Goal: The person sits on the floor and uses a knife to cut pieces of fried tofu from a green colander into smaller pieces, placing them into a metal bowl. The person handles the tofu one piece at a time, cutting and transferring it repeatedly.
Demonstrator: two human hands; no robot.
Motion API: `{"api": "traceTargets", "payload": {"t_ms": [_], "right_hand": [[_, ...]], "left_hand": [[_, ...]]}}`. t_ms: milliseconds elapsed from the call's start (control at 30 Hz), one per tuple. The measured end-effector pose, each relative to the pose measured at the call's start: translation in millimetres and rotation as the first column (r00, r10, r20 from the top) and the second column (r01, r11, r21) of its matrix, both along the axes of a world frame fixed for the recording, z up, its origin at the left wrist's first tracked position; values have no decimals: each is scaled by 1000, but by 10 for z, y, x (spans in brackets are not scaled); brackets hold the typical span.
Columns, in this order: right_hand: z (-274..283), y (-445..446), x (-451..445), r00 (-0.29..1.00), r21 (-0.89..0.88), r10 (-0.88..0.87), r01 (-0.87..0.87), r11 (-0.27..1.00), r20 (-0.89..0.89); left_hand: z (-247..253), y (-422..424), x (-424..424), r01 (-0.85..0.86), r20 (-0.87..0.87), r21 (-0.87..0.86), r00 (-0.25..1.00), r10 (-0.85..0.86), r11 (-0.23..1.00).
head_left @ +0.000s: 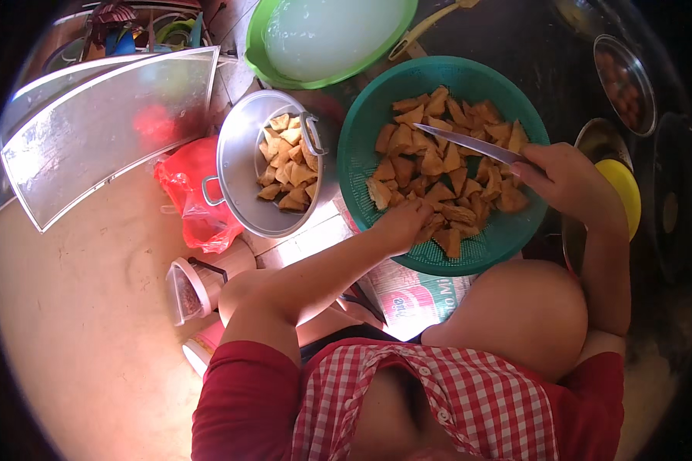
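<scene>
My right hand [574, 181] grips a knife [473, 141], its blade pointing left over the brown pieces. Below it is a round green plastic colander [360, 138], which holds many triangular pieces of what looks like fried tofu [432, 161]. My left hand [402, 226] reaches into the colander's near side, its fingers curled down among the pieces. Whether a piece is pinched in those fingers is hidden. Left of the colander stands an aluminium pot [236, 173] with two loop handles, and similar cut pieces [288, 164] lie inside it.
A green basin [331, 78] of cloudy liquid stands beyond the pot, beside a yellow-handled utensil [424, 31]. Red plastic bags [199, 190] lie left of the pot, near a framed clear panel [115, 132]. To the right are a yellow round object [620, 190] and a metal bowl [625, 86].
</scene>
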State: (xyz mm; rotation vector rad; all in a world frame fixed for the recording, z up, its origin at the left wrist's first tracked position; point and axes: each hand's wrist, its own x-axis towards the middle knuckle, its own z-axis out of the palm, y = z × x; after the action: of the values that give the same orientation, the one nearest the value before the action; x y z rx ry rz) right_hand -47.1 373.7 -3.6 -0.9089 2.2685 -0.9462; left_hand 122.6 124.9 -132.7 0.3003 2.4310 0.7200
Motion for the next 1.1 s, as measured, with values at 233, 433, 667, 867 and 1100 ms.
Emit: {"api": "traceTargets", "payload": {"t_ms": [233, 433, 667, 867, 1100], "right_hand": [[-10, 13, 11, 1000, 3, 16, -16, 1000, -27], [-2, -24, -39, 998, 67, 25, -29, 997, 62], [-13, 140, -78, 998, 40, -55, 53, 998, 39], [105, 168, -127, 994, 55, -84, 81, 995, 63], [-31, 169, -70, 998, 107, -24, 18, 994, 57]], "left_hand": [[39, -65, 4, 183, -109, -38, 976, -186, 982], [16, -78, -17, 160, -85, 12, 984, -158, 987], [233, -154, -434, -174, 145, 2, 974, 172, 985], [554, -258, -857, -924, 877, 382, 356, 324, -20], [613, -309, -948, -816, 849, 511, 428, 310, -271]]}}
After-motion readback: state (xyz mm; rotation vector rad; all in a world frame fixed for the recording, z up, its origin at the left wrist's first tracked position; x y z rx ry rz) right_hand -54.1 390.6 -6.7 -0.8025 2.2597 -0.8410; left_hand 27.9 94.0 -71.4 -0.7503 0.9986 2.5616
